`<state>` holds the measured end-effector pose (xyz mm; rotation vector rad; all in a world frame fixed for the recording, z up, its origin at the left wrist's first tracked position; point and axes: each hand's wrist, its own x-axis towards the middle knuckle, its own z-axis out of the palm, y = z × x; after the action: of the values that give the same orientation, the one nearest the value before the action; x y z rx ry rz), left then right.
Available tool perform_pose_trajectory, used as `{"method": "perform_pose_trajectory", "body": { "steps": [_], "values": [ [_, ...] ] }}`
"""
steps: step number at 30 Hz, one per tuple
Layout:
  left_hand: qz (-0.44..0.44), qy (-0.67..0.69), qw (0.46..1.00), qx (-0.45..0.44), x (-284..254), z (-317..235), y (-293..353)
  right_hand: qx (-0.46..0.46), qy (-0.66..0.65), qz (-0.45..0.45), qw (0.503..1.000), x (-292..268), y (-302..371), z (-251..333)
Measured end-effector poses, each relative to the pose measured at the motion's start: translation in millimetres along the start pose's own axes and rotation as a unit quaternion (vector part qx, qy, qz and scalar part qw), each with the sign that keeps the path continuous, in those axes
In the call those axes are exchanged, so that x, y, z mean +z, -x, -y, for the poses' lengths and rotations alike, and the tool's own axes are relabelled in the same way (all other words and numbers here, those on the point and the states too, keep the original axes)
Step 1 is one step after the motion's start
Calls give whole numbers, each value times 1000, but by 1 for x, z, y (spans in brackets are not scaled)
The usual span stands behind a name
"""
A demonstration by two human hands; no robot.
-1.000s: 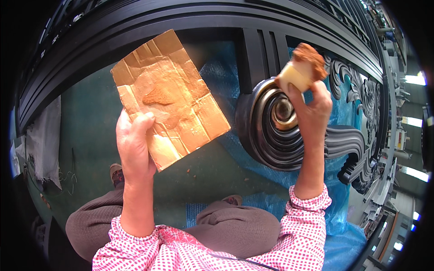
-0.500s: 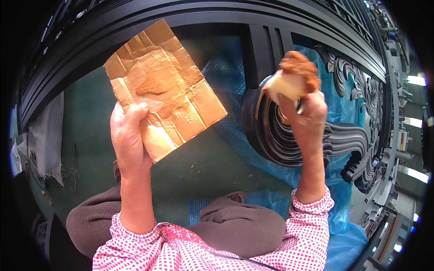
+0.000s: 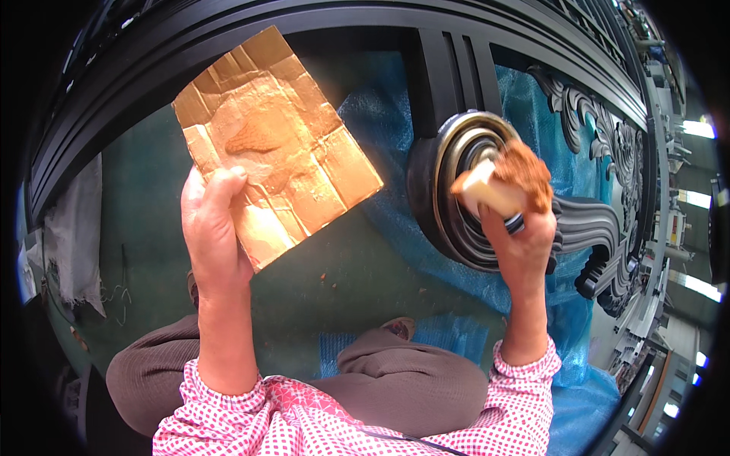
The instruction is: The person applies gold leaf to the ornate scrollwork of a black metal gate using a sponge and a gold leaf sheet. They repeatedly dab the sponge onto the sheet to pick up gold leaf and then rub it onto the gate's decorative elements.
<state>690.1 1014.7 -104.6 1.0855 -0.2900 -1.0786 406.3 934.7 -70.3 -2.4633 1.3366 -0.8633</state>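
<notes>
At the upper left of the frame, held tilted in the left hand (image 3: 217, 228), a creased, gold-coated cardboard sheet (image 3: 312, 182) with a brownish patch near its middle; fingers (image 3: 220, 190) pinching its lower left edge, thumb on top, the others hidden behind. Right of centre, in the right hand (image 3: 526, 239), a pale block (image 3: 490, 191) with a rough orange-brown side (slightly blurred); pinched between thumb and fingers. Directly behind it, a dark carved scroll (image 3: 427, 186) with gold-toned rings; contact between block and scroll impossible to tell. Across the top, a black moulded frame (image 3: 342, 17); at the upper right, dark leaf carvings (image 3: 574, 121) beside blue bubble wrap (image 3: 395, 216). Below the sheet, green floor (image 3: 296, 311); at lower centre, folded legs (image 3: 411, 380) in brown trousers, between red-and-white checked sleeves (image 3: 525, 391). At far left, pale frayed cloth (image 3: 76, 235).
</notes>
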Motion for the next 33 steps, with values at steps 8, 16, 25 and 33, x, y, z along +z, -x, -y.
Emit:
{"method": "perform_pose_trajectory", "body": {
  "steps": [8, 16, 25, 33],
  "values": [
    [25, 11, 1000, -1, 1, 1, 1, -65, 84, 166, 980, -11, 10, 17],
    [30, 8, 1000, -5, 6, 5, 3, 8, 13, -20, 1000, -10, -7, -23],
    [12, 0, 1000, 2, 4, 6, 6, -111, 68, 115, 985, 2, -14, 2],
    [36, -14, 999, -10, 9, 9, 4, 10, -7, -19, 1000, -34, 24, -22]
  ]
}}
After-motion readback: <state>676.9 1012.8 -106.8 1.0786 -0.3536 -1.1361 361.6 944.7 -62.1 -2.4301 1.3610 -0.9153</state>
